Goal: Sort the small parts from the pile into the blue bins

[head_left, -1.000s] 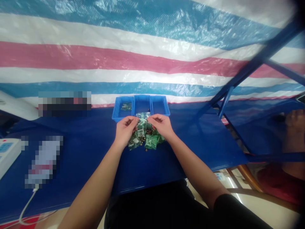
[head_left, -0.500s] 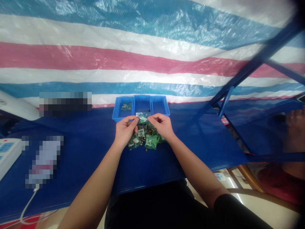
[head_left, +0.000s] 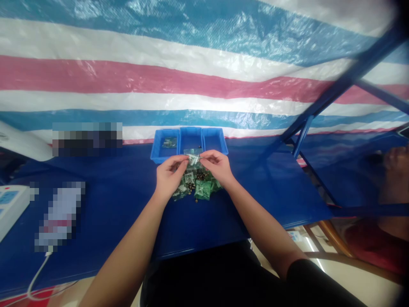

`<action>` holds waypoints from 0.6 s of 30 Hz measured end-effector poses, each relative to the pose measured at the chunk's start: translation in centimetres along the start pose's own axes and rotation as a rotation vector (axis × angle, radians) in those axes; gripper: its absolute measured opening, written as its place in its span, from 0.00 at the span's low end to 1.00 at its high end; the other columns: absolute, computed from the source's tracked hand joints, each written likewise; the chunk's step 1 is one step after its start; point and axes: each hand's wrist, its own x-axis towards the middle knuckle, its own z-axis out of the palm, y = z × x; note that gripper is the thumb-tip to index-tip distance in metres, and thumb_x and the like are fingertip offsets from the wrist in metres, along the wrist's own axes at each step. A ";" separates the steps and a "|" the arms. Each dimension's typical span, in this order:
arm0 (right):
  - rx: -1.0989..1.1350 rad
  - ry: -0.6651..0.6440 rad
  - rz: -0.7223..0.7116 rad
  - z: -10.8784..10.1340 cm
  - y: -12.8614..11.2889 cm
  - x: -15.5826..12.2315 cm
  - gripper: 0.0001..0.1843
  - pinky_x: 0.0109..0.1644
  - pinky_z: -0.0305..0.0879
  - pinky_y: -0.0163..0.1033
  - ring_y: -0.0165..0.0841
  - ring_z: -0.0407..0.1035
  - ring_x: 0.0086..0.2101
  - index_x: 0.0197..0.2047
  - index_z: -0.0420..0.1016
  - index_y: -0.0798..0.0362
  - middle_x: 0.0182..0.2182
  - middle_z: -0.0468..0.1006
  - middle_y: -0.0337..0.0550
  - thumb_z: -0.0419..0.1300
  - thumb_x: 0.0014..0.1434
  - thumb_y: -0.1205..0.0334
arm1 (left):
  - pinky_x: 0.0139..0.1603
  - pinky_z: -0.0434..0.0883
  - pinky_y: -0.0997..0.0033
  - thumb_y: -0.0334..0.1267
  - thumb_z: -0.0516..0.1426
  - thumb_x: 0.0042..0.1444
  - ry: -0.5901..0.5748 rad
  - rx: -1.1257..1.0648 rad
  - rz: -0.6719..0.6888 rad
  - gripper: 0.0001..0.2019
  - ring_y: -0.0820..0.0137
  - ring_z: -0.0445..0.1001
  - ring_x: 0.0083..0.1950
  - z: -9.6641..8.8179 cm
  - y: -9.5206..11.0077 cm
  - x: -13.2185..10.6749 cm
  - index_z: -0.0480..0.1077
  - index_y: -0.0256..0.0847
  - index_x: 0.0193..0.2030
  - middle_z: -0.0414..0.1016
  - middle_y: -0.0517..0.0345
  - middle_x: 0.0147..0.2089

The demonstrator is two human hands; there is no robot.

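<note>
Between my two hands is a small clear plastic bag [head_left: 193, 159] with light-coloured pieces inside. My left hand [head_left: 171, 175] pinches its left edge and my right hand [head_left: 217, 167] pinches its right edge. Below the bag lies a pile of small bags and loose dark and brass-coloured parts, among them a green bag [head_left: 203, 190]. Just beyond my hands stand three blue bins side by side: the left bin [head_left: 155, 147] has small bags in it, the middle bin [head_left: 191, 129] shows a small dark piece, and the right bin [head_left: 225, 143] is partly behind my right hand.
The bins and pile are on a blue table [head_left: 128, 204]. A blurred-out device with a white cable [head_left: 35, 277] and a white power strip [head_left: 11, 209] lie at left. Blue metal framing [head_left: 319, 98] rises at right, with another person's hand [head_left: 396, 164] beyond it.
The bag between my hands has shifted slightly right and its light pieces show more plainly. My left fingers have closed in a little; both hands still hold it.
</note>
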 end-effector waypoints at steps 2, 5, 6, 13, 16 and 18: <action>-0.009 -0.013 0.004 0.0 0.2 -0.1 0.14 0.31 0.69 0.36 0.29 0.70 0.27 0.36 0.78 0.51 0.30 0.79 0.40 0.70 0.49 0.53 | 0.40 0.76 0.69 0.43 0.64 0.54 0.027 0.005 0.003 0.11 0.69 0.79 0.38 0.1 -0.1 0.1 0.78 0.40 0.42 0.81 0.53 0.41; -0.018 -0.017 0.011 0.1 0.1 -0.1 0.14 0.32 0.69 0.37 0.29 0.70 0.27 0.36 0.78 0.51 0.29 0.79 0.40 0.70 0.49 0.52 | 0.41 0.77 0.69 0.42 0.65 0.54 0.038 0.024 0.010 0.11 0.68 0.79 0.39 0.1 -0.2 0.2 0.78 0.39 0.41 0.81 0.53 0.40; -0.016 -0.014 0.009 0.1 0.1 -0.1 0.14 0.32 0.69 0.37 0.29 0.70 0.27 0.36 0.78 0.51 0.29 0.79 0.39 0.70 0.49 0.53 | 0.41 0.77 0.69 0.42 0.64 0.54 0.035 0.029 0.011 0.11 0.68 0.79 0.39 0.1 -0.2 0.2 0.78 0.39 0.40 0.81 0.53 0.40; -0.046 -0.021 0.021 0.0 -0.2 -0.2 0.16 0.31 0.67 0.37 0.28 0.68 0.26 0.39 0.80 0.51 0.28 0.78 0.39 0.70 0.49 0.52 | 0.37 0.76 0.72 0.42 0.64 0.54 0.018 0.013 0.001 0.13 0.71 0.78 0.36 0.1 -0.2 0.1 0.76 0.40 0.45 0.80 0.54 0.39; -0.047 -0.043 0.004 0.0 -0.1 -0.2 0.15 0.29 0.65 0.36 0.27 0.66 0.24 0.39 0.79 0.51 0.27 0.77 0.38 0.69 0.51 0.53 | 0.37 0.75 0.72 0.42 0.64 0.54 0.014 0.001 0.000 0.14 0.72 0.77 0.35 0.1 -0.1 0.1 0.76 0.41 0.47 0.80 0.55 0.38; -0.057 -0.052 0.003 0.0 0.0 -0.2 0.14 0.29 0.65 0.36 0.27 0.66 0.24 0.39 0.79 0.50 0.27 0.76 0.38 0.69 0.51 0.52 | 0.38 0.75 0.71 0.42 0.64 0.55 0.030 0.034 0.022 0.12 0.71 0.78 0.36 0.1 0.0 0.0 0.76 0.40 0.44 0.80 0.54 0.38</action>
